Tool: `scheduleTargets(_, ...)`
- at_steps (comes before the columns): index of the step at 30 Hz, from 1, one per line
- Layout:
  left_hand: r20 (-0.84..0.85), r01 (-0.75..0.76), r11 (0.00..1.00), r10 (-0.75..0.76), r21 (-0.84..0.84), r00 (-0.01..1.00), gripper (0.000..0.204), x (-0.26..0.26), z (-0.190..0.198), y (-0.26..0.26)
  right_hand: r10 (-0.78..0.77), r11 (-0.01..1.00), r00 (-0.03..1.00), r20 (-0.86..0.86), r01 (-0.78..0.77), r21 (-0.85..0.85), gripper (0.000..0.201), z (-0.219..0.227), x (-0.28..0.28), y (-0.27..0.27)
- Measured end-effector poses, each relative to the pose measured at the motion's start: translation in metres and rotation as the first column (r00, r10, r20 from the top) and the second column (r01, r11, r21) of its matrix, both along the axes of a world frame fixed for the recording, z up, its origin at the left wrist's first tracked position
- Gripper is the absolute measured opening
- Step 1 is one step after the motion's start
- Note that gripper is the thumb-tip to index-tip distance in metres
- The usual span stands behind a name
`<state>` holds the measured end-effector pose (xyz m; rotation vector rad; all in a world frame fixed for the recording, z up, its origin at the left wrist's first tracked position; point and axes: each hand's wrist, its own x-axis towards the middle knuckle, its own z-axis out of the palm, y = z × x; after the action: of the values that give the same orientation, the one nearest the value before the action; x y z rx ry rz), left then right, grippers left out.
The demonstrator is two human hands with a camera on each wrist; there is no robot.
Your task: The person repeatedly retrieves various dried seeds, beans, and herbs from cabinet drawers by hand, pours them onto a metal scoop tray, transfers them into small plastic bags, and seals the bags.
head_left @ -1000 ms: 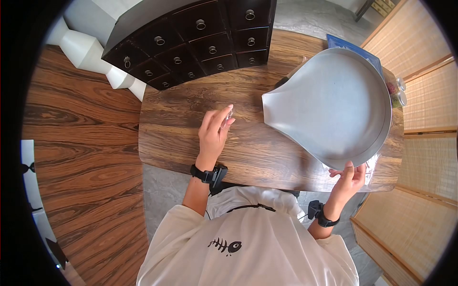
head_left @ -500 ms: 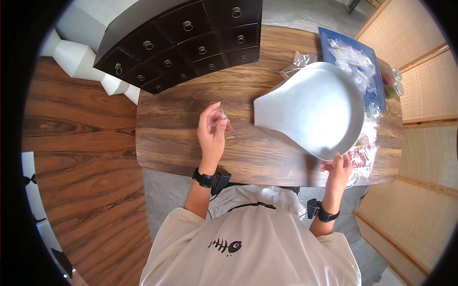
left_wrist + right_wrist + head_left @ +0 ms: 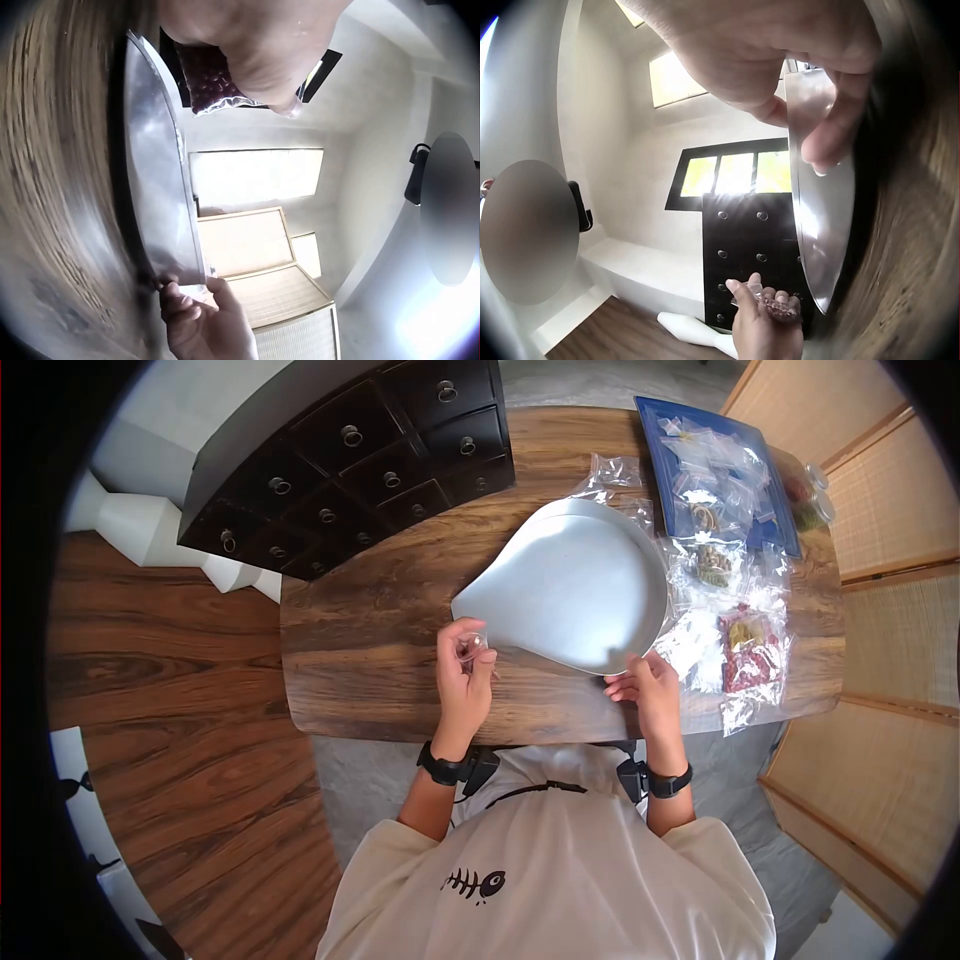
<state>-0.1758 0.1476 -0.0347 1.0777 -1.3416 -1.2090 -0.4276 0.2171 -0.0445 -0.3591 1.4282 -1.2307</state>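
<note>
A round silver metal tray point(image 3: 575, 580) narrows to a spout at its left, over the wooden table. My right hand point(image 3: 648, 685) pinches its near right rim, thumb above and fingers beneath; the right wrist view shows the tray wall point(image 3: 821, 225) between them. My left hand point(image 3: 465, 680) holds a small clear plastic bag point(image 3: 474, 643) just in front of the spout. Dark red beans fill that bag point(image 3: 208, 79) in the left wrist view, and its lower part is hidden by the palm in the head view.
Behind to the left stands a black drawer cabinet point(image 3: 390, 479). A blue tray point(image 3: 660, 510) full of small clear bags lies at the back right, with more filled bags point(image 3: 752, 660) in front of it. Lidded jars point(image 3: 822, 510) stand near the folding screen point(image 3: 895, 620).
My right hand has brought the metal tray left and nearer to me, uncovering the bags and blue tray at the right. My left hand has shifted slightly right and nearer, still holding its bag.
</note>
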Motion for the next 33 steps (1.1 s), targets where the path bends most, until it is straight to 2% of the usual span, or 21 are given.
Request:
scheduleTargets(1, 0.027, 0.019, 1.000, -0.019, -0.014, 0.999, 0.036, -0.002, 0.003, 0.002, -0.001, 1.000, 1.000, 0.002, 0.001, 0.005, 0.025, 0.001, 0.000, 0.001)
scheduleTargets(2, 0.028, 0.021, 1.000, -0.021, -0.009, 0.999, 0.036, -0.003, 0.004, 0.003, 0.042, 0.999, 0.996, -0.084, -0.039, 0.036, 0.027, 0.002, 0.000, 0.002)
scheduleTargets(3, 0.025, 0.071, 0.997, -0.070, -0.007, 0.997, 0.040, -0.004, 0.005, 0.003, 0.086, 0.995, 0.982, -0.166, -0.075, 0.071, 0.030, 0.004, -0.001, 0.004)
scheduleTargets(4, 0.022, 0.121, 0.993, -0.121, -0.003, 0.992, 0.046, -0.006, 0.005, 0.004, 0.083, 0.994, 0.983, -0.163, -0.071, 0.077, 0.030, 0.012, 0.000, 0.003)
scheduleTargets(5, 0.072, 0.171, 0.981, -0.165, -0.094, 0.984, 0.052, -0.008, 0.008, 0.002, 0.160, 0.981, 0.928, -0.336, -0.112, 0.157, 0.030, 0.024, 0.002, 0.001)
scheduleTargets(6, 0.075, 0.179, 0.980, -0.173, -0.085, 0.982, 0.052, -0.009, 0.006, 0.002, 0.244, 0.960, 0.837, -0.490, -0.139, 0.242, 0.031, 0.029, 0.004, 0.001)
scheduleTargets(7, 0.051, 0.208, 0.975, -0.204, -0.074, 0.978, 0.054, -0.009, 0.003, 0.002, 0.242, 0.959, 0.841, -0.485, -0.132, 0.249, 0.031, 0.024, 0.002, 0.006)
scheduleTargets(8, 0.026, 0.237, 0.970, -0.235, -0.063, 0.972, 0.057, -0.010, 0.003, 0.003, 0.241, 0.969, 0.683, -0.690, -0.131, 0.209, 0.028, 0.016, 0.000, 0.011)
scheduleTargets(9, 0.029, 0.245, 0.968, -0.244, -0.056, 0.969, 0.057, -0.013, 0.004, 0.007, 0.218, 0.975, 0.481, -0.849, -0.140, 0.171, 0.024, 0.010, -0.002, 0.016)
scheduleTargets(10, -0.033, 0.243, 0.969, -0.242, 0.041, 0.970, 0.064, -0.017, 0.010, 0.011, 0.216, 0.976, 0.486, -0.847, -0.133, 0.173, 0.024, 0.023, 0.001, 0.018)
scheduleTargets(11, -0.090, 0.242, 0.961, -0.232, 0.136, 0.969, 0.070, -0.020, 0.014, 0.013, 0.153, 0.986, 0.508, -0.848, -0.136, 0.096, 0.022, 0.050, 0.006, 0.019)
scheduleTargets(12, -0.084, 0.250, 0.958, -0.240, 0.144, 0.967, 0.070, -0.021, 0.011, 0.014, 0.092, 0.991, 0.532, -0.842, -0.135, 0.023, 0.020, 0.070, 0.011, 0.021)
scheduleTargets(13, -0.091, 0.282, 0.953, -0.272, 0.114, 0.958, 0.070, -0.021, 0.006, 0.015, 0.075, 0.981, 0.608, -0.791, -0.187, -0.051, 0.020, 0.077, 0.014, 0.023)
scheduleTargets(14, -0.099, 0.317, 0.945, -0.309, 0.083, 0.946, 0.070, -0.023, 0.003, 0.016, 0.139, 0.958, 0.697, -0.703, -0.274, -0.082, 0.021, 0.082, 0.017, 0.025)
scheduleTargets(16, -0.106, 0.351, 0.930, -0.340, 0.108, 0.934, 0.071, -0.029, 0.002, 0.023, 0.236, 0.875, 0.728, -0.644, -0.448, -0.186, 0.025, 0.082, 0.024, 0.019)
scheduleTargets(17, -0.063, 0.356, 0.930, -0.351, 0.091, 0.934, 0.069, -0.031, 0.002, 0.025, 0.226, 0.884, 0.737, -0.637, -0.430, -0.184, 0.025, 0.080, 0.029, 0.016)
scheduleTargets(19, -0.022, 0.371, 0.928, -0.371, 0.042, 0.928, 0.063, -0.035, 0.005, 0.026, 0.181, 0.779, 0.674, -0.716, -0.543, -0.314, 0.027, 0.073, 0.038, 0.009)
scheduleTargets(23, 0.086, 0.402, 0.916, -0.401, 0.004, 0.912, 0.047, -0.036, 0.013, 0.027, 0.228, 0.807, 0.732, -0.642, -0.511, -0.295, 0.026, 0.066, 0.039, 0.007)
scheduleTargets(26, 0.165, 0.410, 0.912, -0.407, 0.016, 0.898, 0.043, -0.034, 0.015, 0.027, 0.263, 0.823, 0.744, -0.614, -0.505, -0.260, 0.022, 0.063, 0.035, 0.006)
scheduleTargets(33, 0.234, 0.401, 0.915, -0.381, -0.044, 0.895, 0.045, -0.042, 0.024, 0.023, 0.276, 0.787, 0.696, -0.663, -0.560, -0.260, 0.013, 0.061, 0.028, 0.005)
